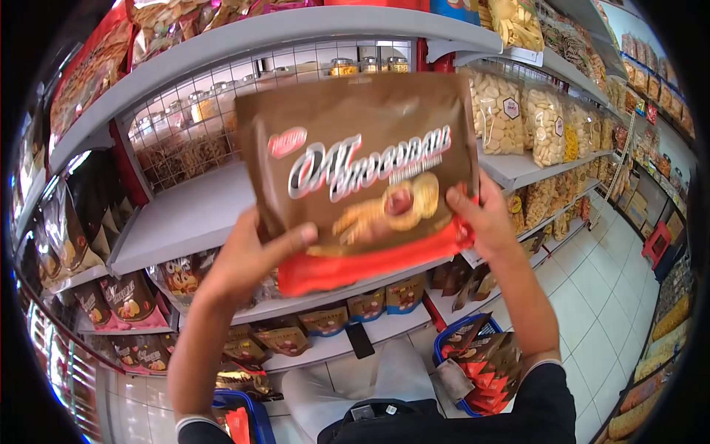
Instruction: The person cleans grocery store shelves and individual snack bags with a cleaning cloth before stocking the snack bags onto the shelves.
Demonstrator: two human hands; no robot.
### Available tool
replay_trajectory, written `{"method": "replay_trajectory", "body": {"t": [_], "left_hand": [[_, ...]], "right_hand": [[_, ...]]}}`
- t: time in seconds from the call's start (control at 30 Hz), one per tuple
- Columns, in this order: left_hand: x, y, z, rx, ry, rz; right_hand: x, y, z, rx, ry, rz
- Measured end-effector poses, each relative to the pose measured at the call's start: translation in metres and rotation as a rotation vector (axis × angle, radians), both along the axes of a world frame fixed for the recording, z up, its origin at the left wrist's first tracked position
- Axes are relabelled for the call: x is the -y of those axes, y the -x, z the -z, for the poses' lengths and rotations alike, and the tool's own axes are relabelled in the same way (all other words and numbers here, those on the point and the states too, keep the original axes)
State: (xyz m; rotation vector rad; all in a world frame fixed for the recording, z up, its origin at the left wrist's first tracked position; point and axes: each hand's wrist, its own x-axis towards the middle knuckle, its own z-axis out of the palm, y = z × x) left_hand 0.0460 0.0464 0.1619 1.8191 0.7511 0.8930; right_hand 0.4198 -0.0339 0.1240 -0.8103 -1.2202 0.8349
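A large brown snack bag (355,170) with a red bottom edge is held up in front of the shelves, its printed face toward me. At its lower left corner, my left hand (259,255) grips it with the thumb across the front. My right hand (488,218) holds the lower right side, thumb on the front. The fingers behind the bag are hidden. Behind it, a grey shelf (177,222) shows bare surface at the left.
Blue baskets with brown and red bags stand on the floor at the right (444,344) and left (255,414). A black phone (360,341) lies on the bottom shelf. Clear bags of crackers (499,115) fill the right shelves. A red stool (656,244) stands far right.
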Motion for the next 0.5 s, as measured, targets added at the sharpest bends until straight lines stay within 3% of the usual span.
{"method": "replay_trajectory", "body": {"t": [0.17,0.3,0.43,0.5], "left_hand": [[-0.106,-0.059,-0.042,0.158,0.111,0.046],[-0.168,-0.102,-0.058,0.141,0.132,0.06],[-0.233,-0.136,-0.064,0.038,0.08,0.001],[-0.263,-0.15,-0.06,0.037,0.021,-0.001]], "right_hand": [[-0.099,-0.051,-0.05,-0.035,0.001,-0.022],[-0.164,-0.091,-0.074,0.005,0.091,-0.03],[-0.266,-0.151,-0.068,0.371,-0.003,0.175],[-0.306,-0.17,-0.066,0.42,0.004,0.226]]}}
